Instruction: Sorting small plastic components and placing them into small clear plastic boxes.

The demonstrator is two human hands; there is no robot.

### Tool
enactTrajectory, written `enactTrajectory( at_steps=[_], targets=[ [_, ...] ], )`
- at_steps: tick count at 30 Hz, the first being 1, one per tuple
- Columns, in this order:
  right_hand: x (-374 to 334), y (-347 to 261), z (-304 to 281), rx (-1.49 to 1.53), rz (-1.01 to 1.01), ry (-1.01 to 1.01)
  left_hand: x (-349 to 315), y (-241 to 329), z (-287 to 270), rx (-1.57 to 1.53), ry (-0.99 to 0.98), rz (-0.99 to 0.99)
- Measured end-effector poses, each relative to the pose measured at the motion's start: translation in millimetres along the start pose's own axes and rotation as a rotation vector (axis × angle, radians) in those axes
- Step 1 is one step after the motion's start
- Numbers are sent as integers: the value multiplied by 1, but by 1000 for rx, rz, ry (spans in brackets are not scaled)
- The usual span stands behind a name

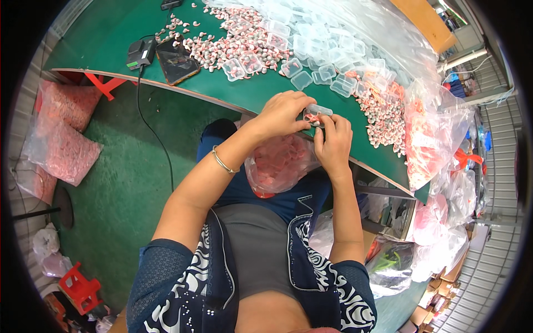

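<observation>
My left hand (282,114) and my right hand (334,143) meet at the near edge of a green table (252,94). Both grip a small clear plastic box (318,112) with pink pieces inside it. A thin bracelet (222,162) circles my left wrist. Below the hands, on my lap, lies a clear bag of pink pieces (277,164). Several empty clear boxes (322,61) lie just beyond the hands. Loose pink and grey pieces (233,47) cover the table further back.
A phone (177,60) and a black charger (140,53) with a cable lie at the table's left. Bags of pink pieces (64,139) sit on the green floor at left. More bags (433,144) pile at right. Red plastic stools (80,288) stand lower left.
</observation>
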State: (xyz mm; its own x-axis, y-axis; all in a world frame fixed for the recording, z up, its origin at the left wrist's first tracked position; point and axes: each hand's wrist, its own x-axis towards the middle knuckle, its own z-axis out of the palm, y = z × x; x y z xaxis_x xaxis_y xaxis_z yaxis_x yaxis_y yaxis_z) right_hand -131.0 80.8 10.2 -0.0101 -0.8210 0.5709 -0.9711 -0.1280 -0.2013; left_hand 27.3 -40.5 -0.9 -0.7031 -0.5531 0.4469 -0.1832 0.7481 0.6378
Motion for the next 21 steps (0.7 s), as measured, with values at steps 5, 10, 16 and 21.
enactTrajectory(
  at_steps=[5,10,16,21],
  targets=[
    [1,1,-2,-33,-38,-5,0,1,0,12,12,9],
    [7,2,-7,-43,-67,-47,0,3,-2,18,-2,-11],
    [5,4,0,-19,-42,-35,1,3,0,6,6,-27],
    [4,2,0,-29,-40,-14,0,9,-4,-14,9,-29]
  ],
)
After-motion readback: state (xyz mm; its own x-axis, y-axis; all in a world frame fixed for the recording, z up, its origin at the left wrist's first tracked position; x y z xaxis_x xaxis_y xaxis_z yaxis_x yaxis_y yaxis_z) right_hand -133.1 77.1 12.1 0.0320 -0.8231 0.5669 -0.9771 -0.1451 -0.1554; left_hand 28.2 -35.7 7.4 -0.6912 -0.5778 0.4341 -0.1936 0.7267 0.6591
